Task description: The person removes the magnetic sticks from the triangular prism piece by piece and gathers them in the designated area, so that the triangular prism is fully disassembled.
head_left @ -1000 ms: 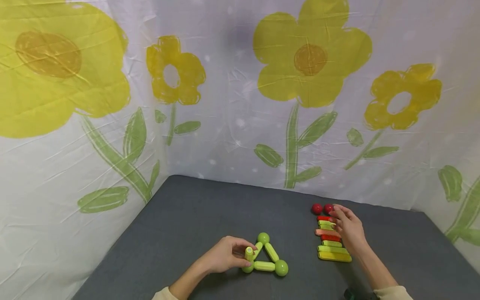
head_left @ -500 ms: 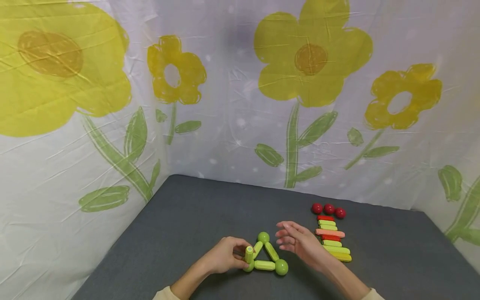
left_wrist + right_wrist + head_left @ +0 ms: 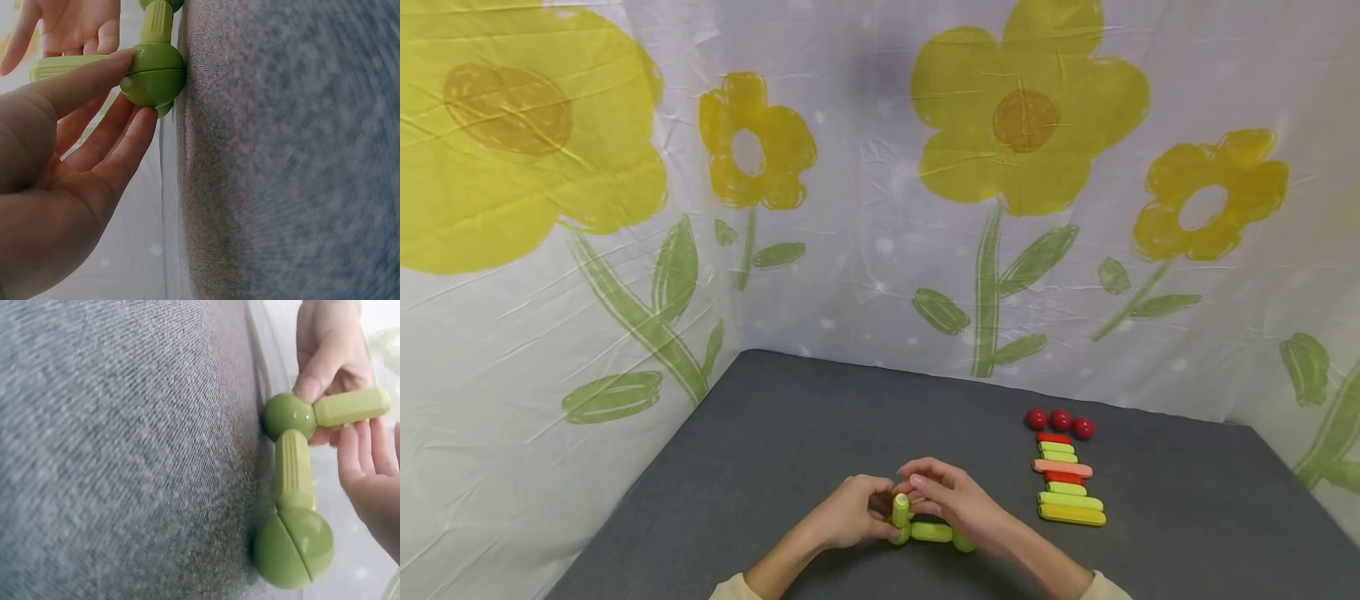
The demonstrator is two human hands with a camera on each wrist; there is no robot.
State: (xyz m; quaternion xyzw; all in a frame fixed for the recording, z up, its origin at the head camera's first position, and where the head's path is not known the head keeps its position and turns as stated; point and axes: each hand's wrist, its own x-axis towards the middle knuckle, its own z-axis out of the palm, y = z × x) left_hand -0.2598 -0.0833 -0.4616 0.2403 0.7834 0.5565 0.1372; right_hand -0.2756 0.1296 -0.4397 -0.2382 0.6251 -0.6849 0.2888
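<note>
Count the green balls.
2 show: the left ball, held by the left hand, and the right ball, at the flat rod's other end, partly behind the right hand in the head view. More may be hidden.

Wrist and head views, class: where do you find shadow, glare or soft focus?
Head view: soft shadow on the dark table below the left hand and right hand, tiny glints on the red balls; left wrist view: tabletop blurred, the pinched green ball sharper; right wrist view: highlights on the glossy nearer ball, pale backdrop soft.
</note>
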